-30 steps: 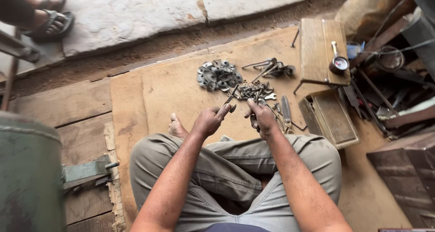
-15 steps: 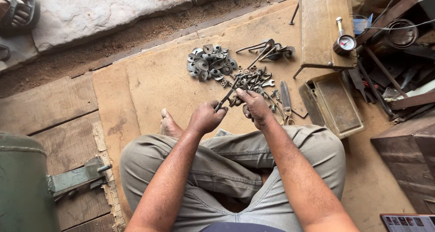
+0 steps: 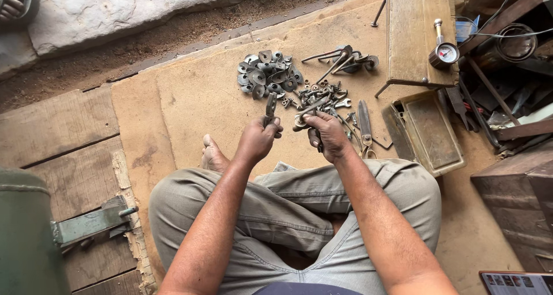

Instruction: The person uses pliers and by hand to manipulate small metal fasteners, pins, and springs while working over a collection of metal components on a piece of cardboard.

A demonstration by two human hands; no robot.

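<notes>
I sit cross-legged on a brown board. My left hand (image 3: pixel 258 138) grips a dark metal tool (image 3: pixel 270 106) that points upward from the fist. Close beside it, my right hand (image 3: pixel 326 135) is closed on a second slim metal tool (image 3: pixel 308 112) that angles up to the left. Just beyond both hands lies a scatter of small bolts, nuts and spanners (image 3: pixel 322 93). A heap of grey metal washers and discs (image 3: pixel 268 75) sits farther out, to the left of that scatter.
A small metal tray (image 3: pixel 431 135) lies right of my hands, with a wooden plank (image 3: pixel 413 30) and a pressure gauge (image 3: pixel 445 53) above it. Cluttered tools and scrap (image 3: pixel 501 93) fill the right side. A green metal drum (image 3: pixel 23 237) stands at lower left. A stone slab (image 3: pixel 127 7) lies beyond.
The view has shifted, so the parts and plank sit lower in frame. My left hand's tool has swung from slanting right to nearly upright, and both hands stay together over the scatter.
</notes>
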